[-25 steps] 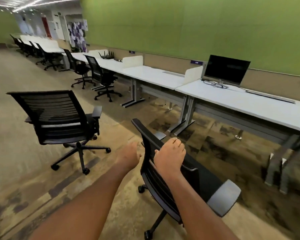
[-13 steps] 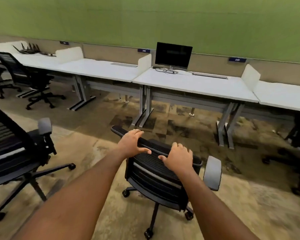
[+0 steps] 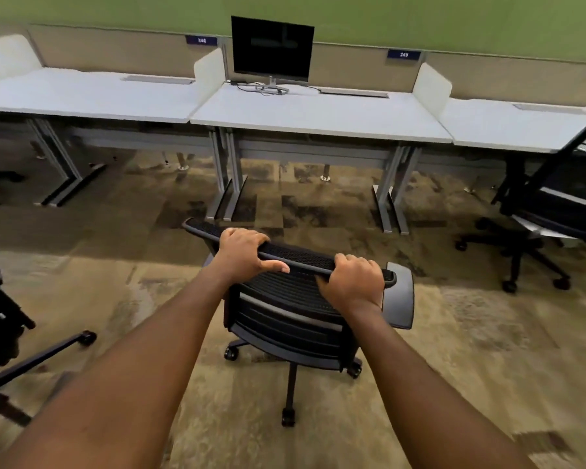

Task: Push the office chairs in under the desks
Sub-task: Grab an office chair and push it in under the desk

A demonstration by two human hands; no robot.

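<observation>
A black mesh office chair [image 3: 291, 309] stands on the carpet right in front of me, its back toward me. My left hand [image 3: 242, 253] grips the top rail of the backrest near its left end. My right hand [image 3: 352, 282] grips the same rail near its right end. The chair faces a white desk [image 3: 318, 111] that carries a dark monitor [image 3: 272, 49]. The chair stands a short way out from the desk's front edge, in line with the open space between the desk's grey legs. Its seat is hidden behind the backrest.
A second black chair [image 3: 562, 201] stands at the right, partly under the neighbouring desk [image 3: 508, 130]. Part of a third chair [image 3: 0, 340] shows at the left edge. Another white desk [image 3: 82, 96] lies to the left. Grey desk legs [image 3: 229, 174] flank the gap.
The view has swung right to face the monitor desk squarely. The chair has turned with its back toward me, and both hands went from resting on the backrest to gripping its top rail.
</observation>
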